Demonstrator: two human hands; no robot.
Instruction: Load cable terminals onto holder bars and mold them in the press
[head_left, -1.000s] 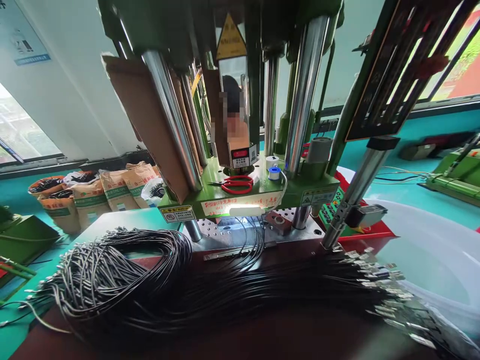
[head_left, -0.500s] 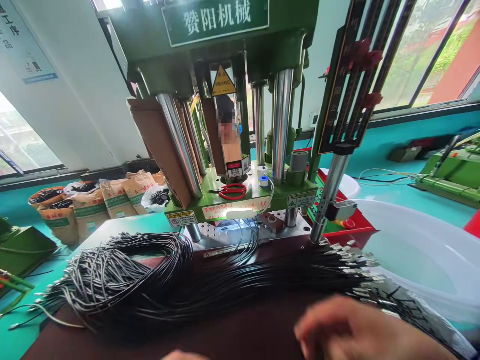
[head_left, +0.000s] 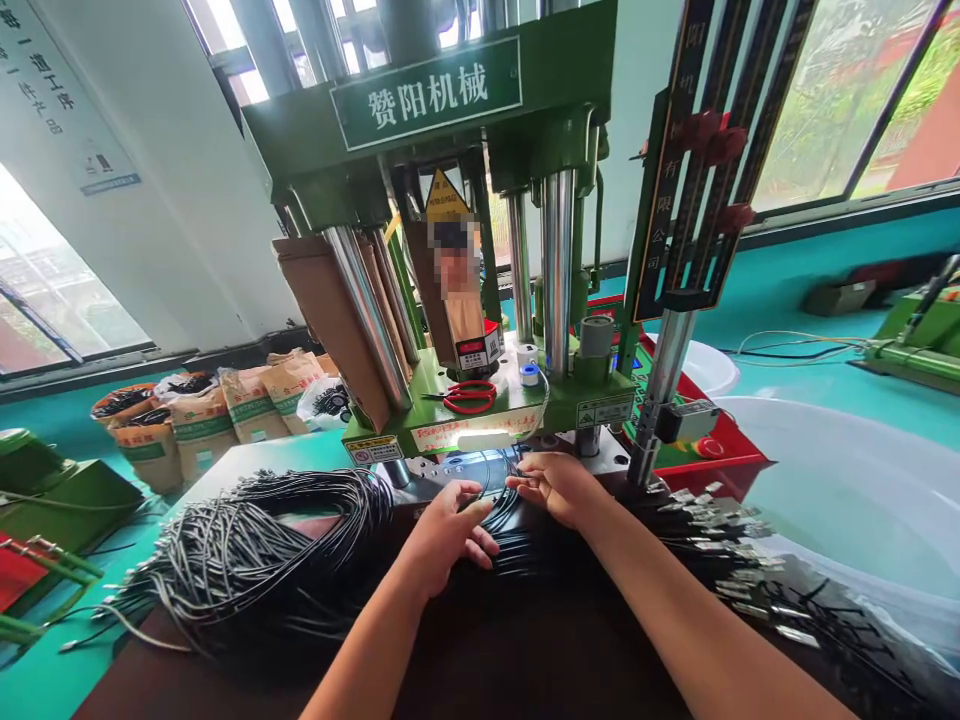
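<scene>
Several thin black cables (head_left: 504,518) hang in a loop out of the press's lower opening, and both my hands are at them. My left hand (head_left: 448,530) is on their left side, fingers spread and holding nothing that I can see. On their right, my right hand (head_left: 556,486) has its fingers slightly curled and apart, with the fingertips at the cables' edge. Whether the fingertips touch them I cannot make out. Under my hands a bundle of black cables (head_left: 517,560) stretches across the brown table, its metal ends (head_left: 739,540) at the right.
The green press (head_left: 442,110) rises ahead, its plate bearing red-handled scissors (head_left: 472,397) and a small blue-and-white spool (head_left: 529,374). A coiled cable heap (head_left: 217,560) lies left. A red control box (head_left: 705,440) and white tub (head_left: 832,470) stand right; a person is behind the press.
Both my hands have moved forward from the near edge of the view to the cables at the press opening. The view has tilted up slightly.
</scene>
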